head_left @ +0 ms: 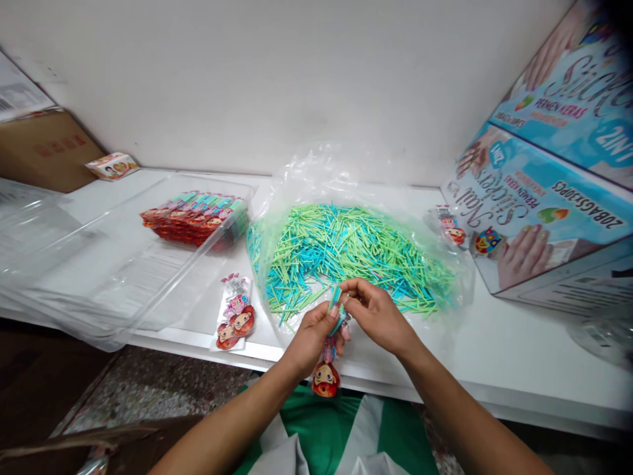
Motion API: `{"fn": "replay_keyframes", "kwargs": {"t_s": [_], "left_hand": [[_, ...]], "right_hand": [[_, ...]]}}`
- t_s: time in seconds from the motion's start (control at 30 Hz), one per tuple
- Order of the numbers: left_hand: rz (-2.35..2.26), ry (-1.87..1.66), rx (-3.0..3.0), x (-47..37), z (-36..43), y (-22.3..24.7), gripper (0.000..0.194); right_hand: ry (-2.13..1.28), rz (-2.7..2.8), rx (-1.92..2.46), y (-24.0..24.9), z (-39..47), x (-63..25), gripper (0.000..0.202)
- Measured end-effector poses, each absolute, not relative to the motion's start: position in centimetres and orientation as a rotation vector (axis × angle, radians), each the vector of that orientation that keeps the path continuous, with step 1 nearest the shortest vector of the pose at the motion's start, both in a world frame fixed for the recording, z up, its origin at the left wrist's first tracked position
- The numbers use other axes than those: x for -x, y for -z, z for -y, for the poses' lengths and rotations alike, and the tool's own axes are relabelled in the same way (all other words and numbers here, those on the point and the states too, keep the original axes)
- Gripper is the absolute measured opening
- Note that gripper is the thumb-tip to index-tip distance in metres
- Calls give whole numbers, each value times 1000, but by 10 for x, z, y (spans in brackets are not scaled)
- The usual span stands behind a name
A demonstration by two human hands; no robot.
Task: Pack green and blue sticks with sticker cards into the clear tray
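My left hand (311, 340) is closed around a small clear packet (325, 379) printed with a red-haired cartoon head, which hangs head-down toward the table's front edge. Green and blue thin sticks (335, 300) poke up out of the packet between my hands. The fingers of my right hand (378, 316) are pinched at the top of these sticks; their tips are partly hidden. Just beyond both hands, a large heap of loose green and blue sticks (356, 244) lies on a clear plastic bag (316, 171).
Left of the heap, more cartoon packets (235, 320) lie flat near the front edge. A clear tray (113, 310) holds stacked filled packets (192, 218). Printed boxes (539, 204) stand at right, with a packet (448, 224) beside them. A cardboard box (44, 148) sits far left.
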State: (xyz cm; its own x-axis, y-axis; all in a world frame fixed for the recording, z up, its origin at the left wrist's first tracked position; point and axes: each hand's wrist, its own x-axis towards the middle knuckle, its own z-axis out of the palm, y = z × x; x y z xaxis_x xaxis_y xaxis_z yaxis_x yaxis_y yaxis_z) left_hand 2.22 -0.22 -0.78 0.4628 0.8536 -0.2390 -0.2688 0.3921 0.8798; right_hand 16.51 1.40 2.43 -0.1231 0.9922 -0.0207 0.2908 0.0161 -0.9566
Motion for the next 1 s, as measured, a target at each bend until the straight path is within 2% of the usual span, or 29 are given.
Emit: {"fn": "replay_keyframes", "kwargs": {"t_s": [0.2, 0.4, 0.57, 1.0], "left_hand": [[-795, -815, -913, -23, 1, 6, 40], [-768, -810, -861, -23, 3, 8, 40], [-746, -806, -835, -23, 3, 9, 37], [-670, -778, -862, -21, 2, 11, 38]], "right_hand": [[-1131, 1536, 1359, -24, -15, -166, 17], [-1199, 1511, 1365, -25, -15, -165, 6], [-1248, 1466, 1380, -28, -14, -163, 16], [-1084, 1636, 1373, -32, -13, -163, 10]]}}
